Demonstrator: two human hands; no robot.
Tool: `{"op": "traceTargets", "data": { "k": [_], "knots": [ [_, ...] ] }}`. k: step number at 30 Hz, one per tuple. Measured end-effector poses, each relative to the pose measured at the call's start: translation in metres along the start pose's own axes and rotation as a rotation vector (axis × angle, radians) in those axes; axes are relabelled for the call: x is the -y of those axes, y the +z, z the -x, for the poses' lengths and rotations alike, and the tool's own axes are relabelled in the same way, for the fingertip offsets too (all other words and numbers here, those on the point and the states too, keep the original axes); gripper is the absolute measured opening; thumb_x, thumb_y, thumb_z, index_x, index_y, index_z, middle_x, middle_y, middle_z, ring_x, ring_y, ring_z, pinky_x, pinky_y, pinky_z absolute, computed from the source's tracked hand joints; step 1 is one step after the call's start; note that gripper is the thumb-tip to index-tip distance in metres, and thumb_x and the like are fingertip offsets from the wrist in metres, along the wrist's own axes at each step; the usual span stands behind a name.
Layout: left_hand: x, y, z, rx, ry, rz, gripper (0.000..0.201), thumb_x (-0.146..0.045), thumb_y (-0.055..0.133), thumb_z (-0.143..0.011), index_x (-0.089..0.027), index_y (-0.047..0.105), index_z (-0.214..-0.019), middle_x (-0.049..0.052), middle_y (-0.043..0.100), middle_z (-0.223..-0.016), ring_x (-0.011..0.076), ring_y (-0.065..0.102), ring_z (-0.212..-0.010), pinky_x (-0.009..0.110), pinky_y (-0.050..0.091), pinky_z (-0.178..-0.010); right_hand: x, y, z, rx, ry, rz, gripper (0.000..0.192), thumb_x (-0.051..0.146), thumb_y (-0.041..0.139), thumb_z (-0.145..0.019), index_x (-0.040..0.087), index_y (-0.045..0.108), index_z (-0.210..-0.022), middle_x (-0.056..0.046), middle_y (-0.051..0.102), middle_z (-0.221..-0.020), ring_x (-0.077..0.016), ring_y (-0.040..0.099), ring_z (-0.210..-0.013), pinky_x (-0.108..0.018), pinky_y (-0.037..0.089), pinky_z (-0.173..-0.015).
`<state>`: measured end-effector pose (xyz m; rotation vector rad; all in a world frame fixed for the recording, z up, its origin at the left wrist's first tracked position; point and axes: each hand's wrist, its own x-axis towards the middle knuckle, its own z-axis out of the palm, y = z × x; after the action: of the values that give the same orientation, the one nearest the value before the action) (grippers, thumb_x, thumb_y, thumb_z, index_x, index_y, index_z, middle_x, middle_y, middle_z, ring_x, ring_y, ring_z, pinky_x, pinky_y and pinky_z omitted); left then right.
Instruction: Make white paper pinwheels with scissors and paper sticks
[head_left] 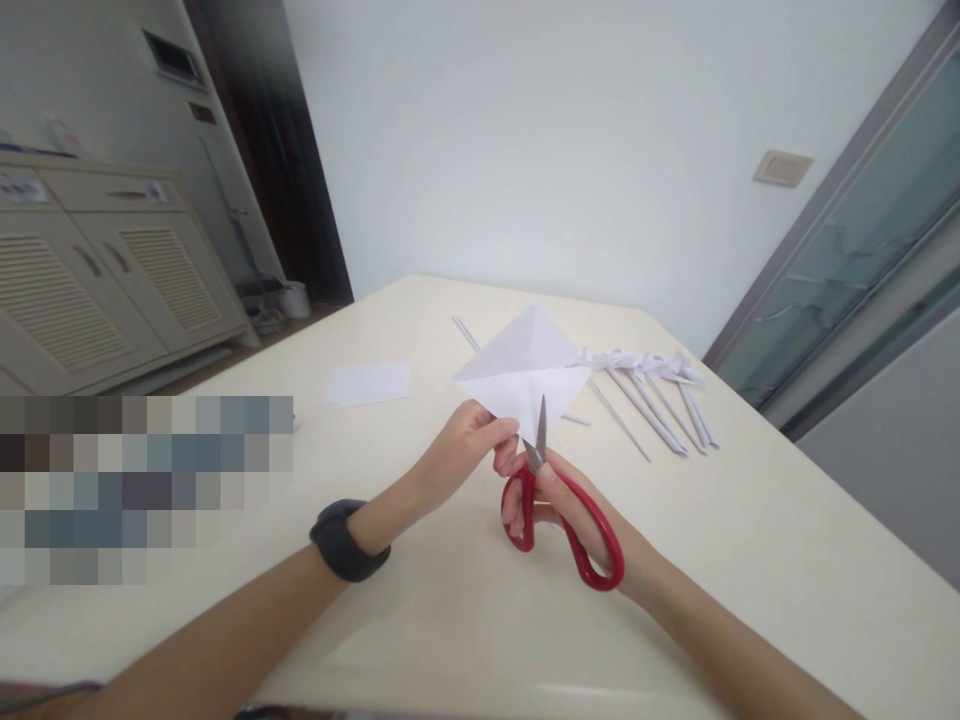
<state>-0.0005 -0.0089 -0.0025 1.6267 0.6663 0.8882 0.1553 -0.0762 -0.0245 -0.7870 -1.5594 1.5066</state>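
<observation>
A creased white square of paper (517, 350) is held up over the table, turned with its corners up, down and sideways. My left hand (484, 435) pinches its lower left edge between thumb and fingers. In my right hand (574, 500) is a pair of scissors with red handles (611, 550). The blades stand apart at the paper's lower corner, one of them in front of the sheet. Whether they have cut into the paper I cannot tell.
White paper sheets (367, 383) lie left on the cream table (435, 620). At the right are rolled paper sticks (652, 415) with folded white paper flowers or leaves (637, 362) at their ends. A thin paper stick (466, 333) lies behind the sheet. A wall stands behind the table.
</observation>
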Motion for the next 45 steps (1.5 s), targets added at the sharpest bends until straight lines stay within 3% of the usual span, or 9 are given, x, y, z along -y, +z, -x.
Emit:
{"op": "traceTargets", "data": {
  "k": [7,24,45],
  "knots": [
    [-0.0008,0.0011,0.0004,0.039,0.023,0.041,0.04,-0.021,0.042,-0.084,-0.015,0.045,-0.045,-0.002,0.045,-0.044,0.0101,0.048,-0.05,0.025,0.038,-0.059,-0.0005,-0.0009,0.0007,-0.029,-0.005,-0.007,0.036,0.049,0.034,-0.094,0.018,0.048,-0.103,-0.004,0.058,-0.077,-0.0143,0.053,-0.064,-0.034,0.045,-0.065],
    [-0.0009,0.003,0.0013,0.004,0.004,-0.031,0.04,-0.021,0.04,-0.082,-0.016,0.045,-0.043,-0.001,0.045,-0.043,0.0106,0.049,-0.05,0.025,0.039,-0.058,0.0072,0.002,0.001,-0.053,0.002,0.013,0.032,0.049,0.035,-0.093,0.019,0.045,-0.089,0.001,0.054,-0.066,-0.0117,0.049,-0.056,-0.03,0.041,-0.06],
    [-0.005,0.0032,0.0037,0.007,0.022,-0.048,0.038,-0.02,0.04,-0.083,-0.016,0.046,-0.046,-0.002,0.046,-0.043,0.0111,0.049,-0.051,0.025,0.038,-0.058,0.005,-0.0008,0.0007,-0.035,-0.028,0.053,0.034,0.047,0.032,-0.095,0.018,0.047,-0.099,-0.004,0.058,-0.077,-0.0148,0.052,-0.065,-0.034,0.043,-0.066]
  ]
}}
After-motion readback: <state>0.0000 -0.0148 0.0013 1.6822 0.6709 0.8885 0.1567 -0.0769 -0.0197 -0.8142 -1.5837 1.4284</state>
